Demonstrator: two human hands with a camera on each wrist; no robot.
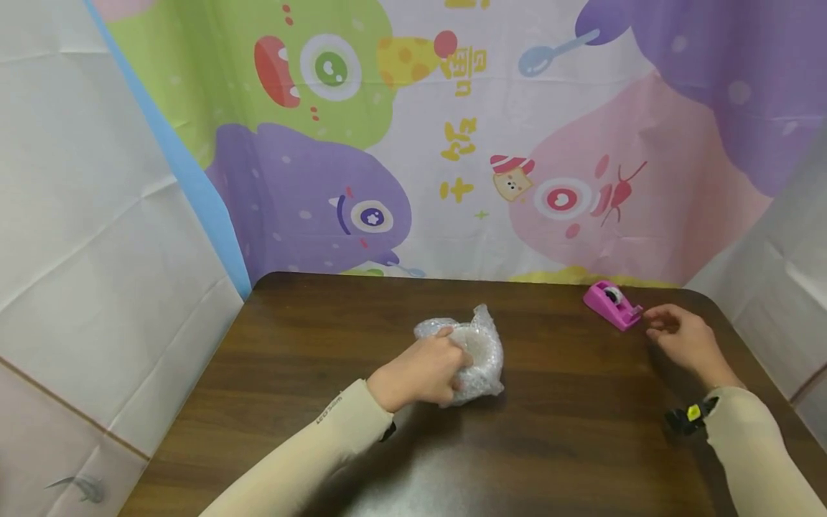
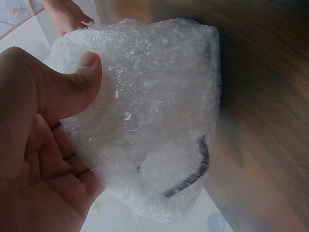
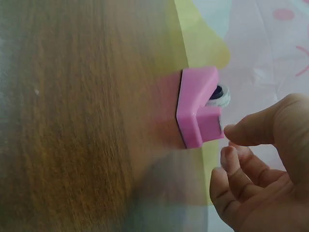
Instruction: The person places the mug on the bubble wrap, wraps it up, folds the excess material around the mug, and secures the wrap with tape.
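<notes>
In the head view, a bundle of clear bubble wrap (image 1: 481,352) sits on the brown wooden table, a round bowl-like shape showing within. My left hand (image 1: 423,370) grips its near left side. The left wrist view shows the thumb (image 2: 84,87) pressed over the bubble wrap (image 2: 145,92), the other fingers partly hidden behind it; a dark curved strip shows through the plastic. At the back right stands a pink tape dispenser (image 1: 610,305) with a white roll. My right hand (image 1: 688,341) is beside its cutter end, fingers loosely bent and thumb tip right at the cutter (image 3: 221,121).
The wooden table (image 1: 310,431) has rounded back corners and meets a cartoon-printed curtain (image 1: 465,237) at its far edge. White sheets (image 1: 116,251) hang at both sides. A dark band with a yellow piece (image 1: 693,413) is on the right wrist.
</notes>
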